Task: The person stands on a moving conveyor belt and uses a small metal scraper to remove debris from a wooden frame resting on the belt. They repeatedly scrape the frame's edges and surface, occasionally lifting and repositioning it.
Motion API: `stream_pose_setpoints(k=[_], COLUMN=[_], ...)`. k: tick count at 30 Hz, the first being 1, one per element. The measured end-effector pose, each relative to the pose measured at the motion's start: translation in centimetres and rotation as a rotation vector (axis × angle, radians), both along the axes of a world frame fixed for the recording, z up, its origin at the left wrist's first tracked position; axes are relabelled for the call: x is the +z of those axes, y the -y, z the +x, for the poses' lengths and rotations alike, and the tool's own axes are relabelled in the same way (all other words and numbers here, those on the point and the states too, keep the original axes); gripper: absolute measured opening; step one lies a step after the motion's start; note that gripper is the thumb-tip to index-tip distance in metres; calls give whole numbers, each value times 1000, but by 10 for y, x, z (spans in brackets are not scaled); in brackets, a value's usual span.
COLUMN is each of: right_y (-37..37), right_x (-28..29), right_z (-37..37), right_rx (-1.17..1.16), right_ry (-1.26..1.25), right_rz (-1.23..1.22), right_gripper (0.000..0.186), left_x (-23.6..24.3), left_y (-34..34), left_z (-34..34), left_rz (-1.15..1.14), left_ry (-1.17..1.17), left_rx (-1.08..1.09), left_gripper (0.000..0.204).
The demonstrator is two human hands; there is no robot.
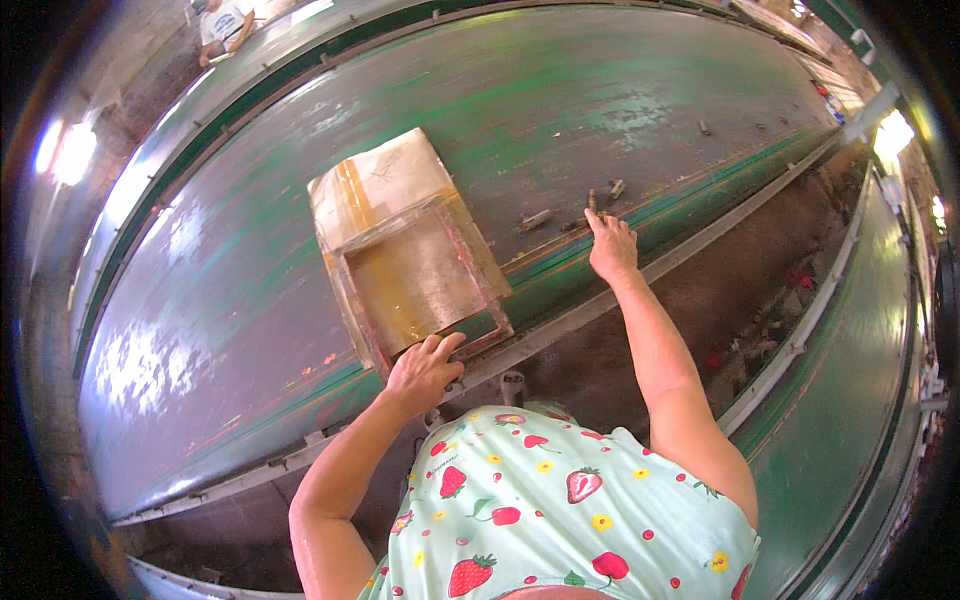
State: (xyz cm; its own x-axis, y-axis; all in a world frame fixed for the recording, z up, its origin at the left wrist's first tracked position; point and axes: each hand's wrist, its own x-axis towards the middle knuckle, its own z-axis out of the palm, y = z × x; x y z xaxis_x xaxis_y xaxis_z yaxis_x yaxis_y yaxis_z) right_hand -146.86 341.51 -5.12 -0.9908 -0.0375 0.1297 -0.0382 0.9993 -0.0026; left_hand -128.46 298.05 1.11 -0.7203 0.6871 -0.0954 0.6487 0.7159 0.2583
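Observation:
A worn screen-printing frame [468,262] with a hazy, yellowish panel lies on the long green-and-grey table [300,255]. A pale board [385,180] with brown tape sits at its far end. My left hand [425,372] is closed over the frame's near rail, at the table's near edge. Farther right, my right hand [613,248] reaches over the table with the index finger stretched out and the other fingers curled. Its fingertip is at a small dark, stubby piece [592,199]; whether it touches cannot be made out. Similar small pieces [537,219] lie close by.
A metal rail [720,228] runs along the table's near edge. Beyond it is a dark gap [745,285] with scraps, then another green table [830,440] on the right. Another person [222,25] is at the far upper left.

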Motion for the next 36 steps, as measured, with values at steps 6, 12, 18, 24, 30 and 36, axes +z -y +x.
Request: stream_pose_setpoints(k=[6,12,18,24,30,36], right_y=[16,46,114,187,243,264], right_x=[-7,11,42,35,12,1], right_z=[-11,78,194,294,337,335], right_rx=[-83,129,156,304,189,144], right_ry=[214,-81,-268,-215,-211,-228], right_rz=[-302,-535,-766,-578,-441,-370], right_gripper=[38,19,24,29,34,36], left_x=[-11,-24,-44,-42,-35,-36], left_y=[-1,7,15,13,10,14], left_z=[-4,-9,-13,-20,-20,-19], left_rz=[-40,-4,72,58,19,35], left_ry=[-15,-24,-61,-34,-4,-25], left_rx=[-54,-105,-130,-177,-201,-211], left_gripper=[31,38,46,44,44,43])
